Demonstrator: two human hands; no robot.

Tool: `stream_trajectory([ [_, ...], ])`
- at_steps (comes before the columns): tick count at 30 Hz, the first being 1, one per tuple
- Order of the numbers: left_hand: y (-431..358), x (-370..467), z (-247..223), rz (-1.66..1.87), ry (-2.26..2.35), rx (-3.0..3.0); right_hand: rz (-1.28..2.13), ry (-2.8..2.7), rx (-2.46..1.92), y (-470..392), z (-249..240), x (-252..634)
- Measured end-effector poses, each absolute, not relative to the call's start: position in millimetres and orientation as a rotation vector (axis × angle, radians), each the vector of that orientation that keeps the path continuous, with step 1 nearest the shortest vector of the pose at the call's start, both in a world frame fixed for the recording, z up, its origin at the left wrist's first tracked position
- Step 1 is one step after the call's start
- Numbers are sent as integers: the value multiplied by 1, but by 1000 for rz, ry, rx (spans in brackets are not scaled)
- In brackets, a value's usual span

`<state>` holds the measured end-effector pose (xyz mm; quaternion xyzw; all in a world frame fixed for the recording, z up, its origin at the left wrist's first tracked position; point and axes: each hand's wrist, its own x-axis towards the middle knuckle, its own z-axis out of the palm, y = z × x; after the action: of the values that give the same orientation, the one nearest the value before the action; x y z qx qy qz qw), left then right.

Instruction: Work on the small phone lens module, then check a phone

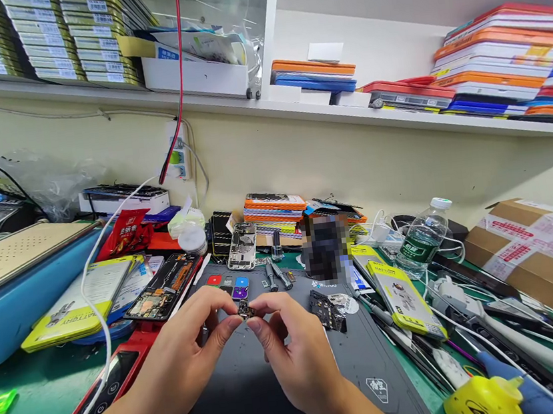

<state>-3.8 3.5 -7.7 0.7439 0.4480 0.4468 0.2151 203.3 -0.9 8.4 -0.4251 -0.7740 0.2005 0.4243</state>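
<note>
Between my two hands, above the dark grey work mat, is a small dark electronic part. My left hand pinches its left end between thumb and forefinger. The right end is pinched the same way by my right hand. Just beyond the part lie small coloured squares on the mat. Screwdrivers rest farther back, near an opened phone housing. To the right of my right hand is a black component with foil.
At left are an open phone, a red device and a blue machine. On the right stand a water bottle, yellow battery boxes, cables, tools, a yellow bottle and a cardboard box.
</note>
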Motion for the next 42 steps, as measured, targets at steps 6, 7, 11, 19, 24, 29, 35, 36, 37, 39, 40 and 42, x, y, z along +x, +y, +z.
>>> stream_trajectory([
  [6, 2, -4, -10, 1253, 1260, 2061, 483, -1933, -1064, 0, 8, 203],
  [7, 2, -4, -11, 1249, 1263, 2060, 483, -1934, -1066, -1, 8, 203],
  [11, 2, -5, -14, 1227, 1288, 2042, 481, -1939, -1069, -2, 8, 204],
  [19, 2, -4, -15, 1179, 1285, 2016, 503, -1956, -1087, -4, 7, 207],
  [24, 3, -4, -10, 1189, 1208, 2027, 533, -1953, -1120, -4, 9, 205],
  [29, 2, -2, -9, 1218, 1111, 2062, 521, -1962, -1088, -2, 14, 205],
  [35, 3, -2, -11, 1245, 1076, 2101, 488, -1959, -1037, -3, 17, 205],
  [36, 3, -2, -11, 1248, 1074, 2104, 487, -1963, -1032, -3, 18, 204],
  [37, 3, -2, -10, 1247, 1071, 2108, 489, -1965, -1030, -3, 18, 204],
  [39, 3, -1, -10, 1238, 1064, 2115, 493, -1967, -1034, -4, 18, 204],
  [40, 2, -1, -9, 1233, 1063, 2118, 495, -1965, -1038, -3, 18, 204],
  [42, 2, -1, -10, 1226, 1072, 2118, 493, -1960, -1042, -3, 19, 204],
])
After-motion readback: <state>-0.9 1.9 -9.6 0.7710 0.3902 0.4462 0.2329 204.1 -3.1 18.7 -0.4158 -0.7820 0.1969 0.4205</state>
